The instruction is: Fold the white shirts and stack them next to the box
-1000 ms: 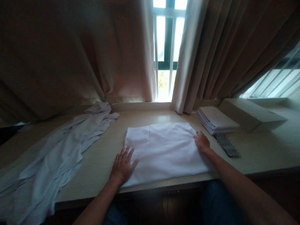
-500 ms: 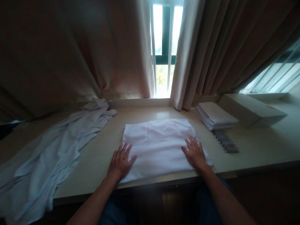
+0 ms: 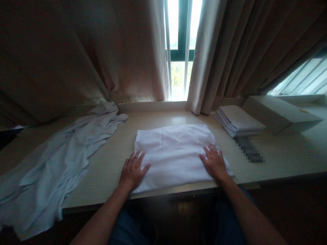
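Head view: the white cloth [image 3: 176, 153] lies flat near the front edge of the desk [image 3: 99, 173], long axis running roughly along that edge. Left hand [image 3: 133, 170] and right hand [image 3: 214, 163] rest on its two ends, fingers spread, grasping nothing; most cloth lies between them and toward the desk's back.

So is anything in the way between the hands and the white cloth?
Nothing visible: the left hand and right hand lie directly on the white cloth, near its two sides. The folded stack lies apart from it.
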`<state>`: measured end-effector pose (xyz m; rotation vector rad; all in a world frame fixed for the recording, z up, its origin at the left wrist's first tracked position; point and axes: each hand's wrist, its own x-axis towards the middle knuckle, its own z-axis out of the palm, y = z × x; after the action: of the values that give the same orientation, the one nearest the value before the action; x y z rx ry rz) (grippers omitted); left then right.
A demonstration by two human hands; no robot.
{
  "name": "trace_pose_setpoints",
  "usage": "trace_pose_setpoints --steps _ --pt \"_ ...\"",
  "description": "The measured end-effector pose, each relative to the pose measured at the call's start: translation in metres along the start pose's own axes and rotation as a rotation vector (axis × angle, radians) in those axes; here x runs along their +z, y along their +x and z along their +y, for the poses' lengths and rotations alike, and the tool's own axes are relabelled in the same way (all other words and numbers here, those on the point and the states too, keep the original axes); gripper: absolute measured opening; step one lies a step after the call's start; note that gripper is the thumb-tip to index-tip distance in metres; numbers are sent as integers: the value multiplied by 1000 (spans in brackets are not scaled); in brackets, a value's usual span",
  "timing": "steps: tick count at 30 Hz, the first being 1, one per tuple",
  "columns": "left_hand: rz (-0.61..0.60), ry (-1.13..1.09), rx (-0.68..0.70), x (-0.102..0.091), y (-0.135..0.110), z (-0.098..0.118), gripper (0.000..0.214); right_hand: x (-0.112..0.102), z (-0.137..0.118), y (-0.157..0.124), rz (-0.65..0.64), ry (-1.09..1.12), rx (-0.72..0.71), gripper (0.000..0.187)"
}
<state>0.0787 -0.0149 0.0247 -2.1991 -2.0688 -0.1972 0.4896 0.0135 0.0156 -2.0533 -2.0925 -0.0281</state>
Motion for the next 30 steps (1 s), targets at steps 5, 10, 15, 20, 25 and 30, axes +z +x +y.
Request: trace_pose_setpoints --steps 5,10,15,20,25,30 --pt "-1 23 8 -1 2 2 67 -10 -17 -4 66 -3 -2 59" --pt "10 26 41 0 15 6 65 -20 -95 -29 105 135 -259 64" --pt "21 23 46 4 23 6 66 -18 -171 -43 -24 279 -409 70" --pt "37 13 66 8 23 3 67 -13 -180 -32 -113 281 -451 72" --pt "41 6 74 9 24 2 67 -12 -129 -36 -139 225 -451 71" --pt "40 22 79 11 24 0 66 -12 -41 -38 -134 81 -297 70"
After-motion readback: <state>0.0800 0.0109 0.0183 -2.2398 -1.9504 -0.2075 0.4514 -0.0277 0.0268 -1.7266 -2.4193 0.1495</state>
